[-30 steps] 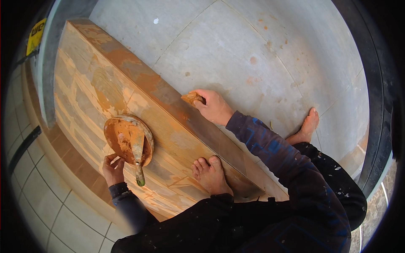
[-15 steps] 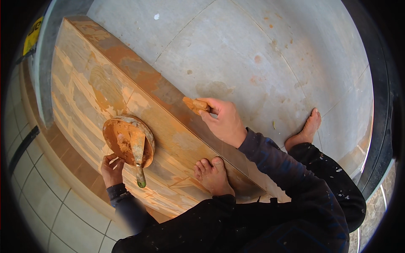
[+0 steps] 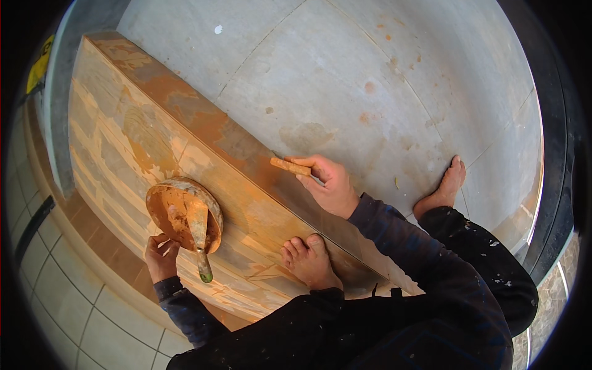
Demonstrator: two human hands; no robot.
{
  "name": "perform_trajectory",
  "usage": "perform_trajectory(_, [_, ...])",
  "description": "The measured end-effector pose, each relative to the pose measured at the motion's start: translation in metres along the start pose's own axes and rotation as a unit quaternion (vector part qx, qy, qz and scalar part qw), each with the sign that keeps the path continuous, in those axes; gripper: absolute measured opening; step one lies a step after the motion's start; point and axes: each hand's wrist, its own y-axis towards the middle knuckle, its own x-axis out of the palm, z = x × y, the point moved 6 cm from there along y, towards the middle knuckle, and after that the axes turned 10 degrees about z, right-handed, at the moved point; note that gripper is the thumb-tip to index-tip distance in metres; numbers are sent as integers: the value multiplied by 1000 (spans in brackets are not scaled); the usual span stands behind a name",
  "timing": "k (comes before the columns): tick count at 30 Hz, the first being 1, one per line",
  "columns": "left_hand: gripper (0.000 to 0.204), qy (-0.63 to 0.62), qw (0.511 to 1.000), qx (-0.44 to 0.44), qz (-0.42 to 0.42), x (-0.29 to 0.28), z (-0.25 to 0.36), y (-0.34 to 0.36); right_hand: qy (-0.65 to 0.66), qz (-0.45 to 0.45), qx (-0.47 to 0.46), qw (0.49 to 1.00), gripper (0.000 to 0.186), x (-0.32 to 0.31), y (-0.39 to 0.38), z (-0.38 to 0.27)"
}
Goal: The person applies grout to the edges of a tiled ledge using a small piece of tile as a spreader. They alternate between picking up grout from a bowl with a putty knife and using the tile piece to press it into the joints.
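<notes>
My right hand (image 3: 332,182) grips a small orange-smeared float or sponge block (image 3: 290,166), held at the far edge of a raised tiled step (image 3: 123,142) smeared with orange grout. Down at the step's near side, my left hand (image 3: 161,256) holds the rim of a round bowl (image 3: 182,211) caked with orange paste. A trowel (image 3: 198,237) lies in the bowl, its green-tipped handle sticking out toward me. One bare foot (image 3: 308,260) rests on the step, between the two hands.
My other bare foot (image 3: 445,188) stands on the grey stone floor (image 3: 370,80), which carries a few orange spots. White wall tiles (image 3: 68,308) with dark joints run along the lower left. A dark curved edge (image 3: 558,185) bounds the right side.
My right hand with the block has moved right and toward me along the step's far edge. The left hand, bowl and trowel have stayed put.
</notes>
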Motion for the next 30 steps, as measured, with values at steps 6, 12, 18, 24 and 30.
perform_trajectory(6, [27, -31, 999, 23, 1, 1, -15, 6, -147, 24, 58, 987, 27, 8, 20, 19])
perform_trajectory(12, [28, -2, 1000, 23, -20, -5, -8, 11, -64, -29, -12, 997, 29, -3, 2, 9])
perform_trajectory(18, [28, -8, 999, 25, -29, 6, -5, 12, -54, 50, -1, 997, 26, 18, 42, 29])
perform_trajectory(24, [28, 37, 999, -10, -3, -10, -9, 1, 48, -47, 56, 996, 23, 28, 16, 22])
perform_trajectory(30, [34, 96, 987, 74, 106, -5, 45, -16, 106, -59, 90, 989, 25, -3, -13, -17])
